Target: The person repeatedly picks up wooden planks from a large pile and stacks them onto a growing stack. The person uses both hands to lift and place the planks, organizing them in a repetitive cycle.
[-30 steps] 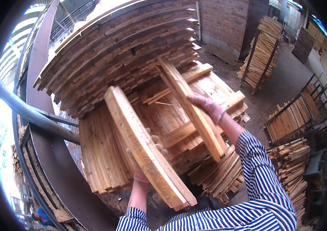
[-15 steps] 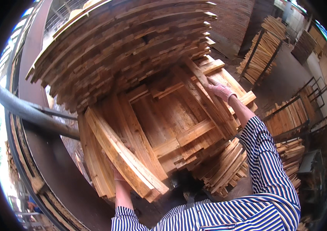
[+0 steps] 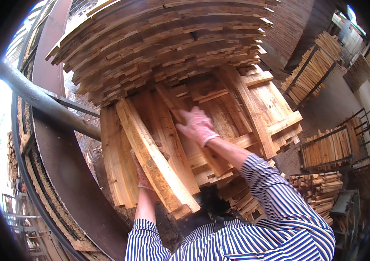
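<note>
My left hand (image 3: 142, 174), in a pink work glove, is wrapped round a pair of wooden boards (image 3: 154, 158) laid together at a slant on the left of the pile. Its fingertips show past their right edge. My right hand (image 3: 197, 125), also gloved and slightly blurred, is over a narrow board (image 3: 213, 161) slanting across the middle of the pile. Its fingers are apart, and whether they touch that board I cannot tell. Another long board (image 3: 251, 113) lies slanted on the right, over crosswise pieces (image 3: 286, 123). Wider planks (image 3: 116, 161) form the layer beneath.
A tall stack of boards (image 3: 163, 48) rises at the far side. A grey metal pipe (image 3: 50, 102) and a brown steel beam (image 3: 63, 161) run along the left. Racks of wood strips (image 3: 311, 69) and a bundled stack (image 3: 328, 150) stand on the right.
My right hand has moved left, from the board on the right to the middle of the pile. A narrow board now slants across the middle. My left hand keeps its grip.
</note>
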The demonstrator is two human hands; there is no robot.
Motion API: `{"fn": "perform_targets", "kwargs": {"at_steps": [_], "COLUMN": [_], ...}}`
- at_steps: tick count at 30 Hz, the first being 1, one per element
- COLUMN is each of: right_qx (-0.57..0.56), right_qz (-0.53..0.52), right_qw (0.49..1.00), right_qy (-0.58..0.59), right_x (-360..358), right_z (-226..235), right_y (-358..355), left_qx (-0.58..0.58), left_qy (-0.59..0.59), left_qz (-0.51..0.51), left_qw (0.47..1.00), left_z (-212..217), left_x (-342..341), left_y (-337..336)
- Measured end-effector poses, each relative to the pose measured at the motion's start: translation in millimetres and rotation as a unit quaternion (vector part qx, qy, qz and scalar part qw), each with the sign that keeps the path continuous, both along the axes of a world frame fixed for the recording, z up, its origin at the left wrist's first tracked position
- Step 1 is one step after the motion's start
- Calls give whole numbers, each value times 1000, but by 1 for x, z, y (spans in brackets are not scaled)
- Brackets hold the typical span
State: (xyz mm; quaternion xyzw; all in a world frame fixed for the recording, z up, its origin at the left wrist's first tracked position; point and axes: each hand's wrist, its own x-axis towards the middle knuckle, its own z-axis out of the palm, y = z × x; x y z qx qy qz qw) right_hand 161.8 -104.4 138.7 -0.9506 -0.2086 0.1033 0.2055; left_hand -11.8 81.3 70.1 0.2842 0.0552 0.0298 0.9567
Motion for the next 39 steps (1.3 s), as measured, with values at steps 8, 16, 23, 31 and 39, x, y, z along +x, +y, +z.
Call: {"fn": "perform_targets", "kwargs": {"at_steps": [8,16,23,31,39], "right_qx": [71,160,-82,67,-12], "right_qz": [48,-155,-251,-182,-85], "right_qw": [996,974,963,981,992], "right_qy": [-17,-36,47,-21,95], "right_x": [14,100,67,58,-26], "right_z": [-52,-71,-8,-53,-34], "right_y": [-3,-236,-185,-169,16], "left_qx": [90,44,46,25,17], "left_qy": [88,22,35,17,58], "left_qz": [60,10,10,-3,32], "left_qw": [990,999,998,1000,998], "left_z": [3,-2,-5,2,-1], "left_x": [-11,-2,-7,0,0], "left_y": [-19,-15,-7,-6,-6]}}
